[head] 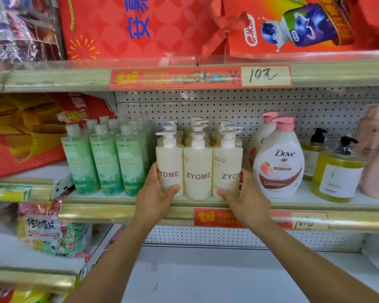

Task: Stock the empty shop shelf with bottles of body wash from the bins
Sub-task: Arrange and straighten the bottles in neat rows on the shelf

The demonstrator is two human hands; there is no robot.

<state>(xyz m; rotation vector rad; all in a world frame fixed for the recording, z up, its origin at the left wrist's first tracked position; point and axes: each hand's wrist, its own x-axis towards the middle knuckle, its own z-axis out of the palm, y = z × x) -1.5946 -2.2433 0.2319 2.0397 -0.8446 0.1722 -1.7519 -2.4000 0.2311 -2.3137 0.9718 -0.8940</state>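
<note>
ZYOME bottles [197, 171] are standing on the shelf [123, 209]; we are gripping the row's outer two low down, left hand [157, 193] and right hand [245, 199], probably heavy, smooth-sided.

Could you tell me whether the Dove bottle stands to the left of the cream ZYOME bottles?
No, the Dove bottle stands to the right of the ZYOME bottles; the green bottles are on their left.

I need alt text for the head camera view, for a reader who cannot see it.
Two bare hands, the left hand and the right hand, hold the outer bottles in a front row of three cream ZYOME pump bottles on a shop shelf. Green bottles stand to their left, a Dove bottle and yellow bottles to their right.
</note>
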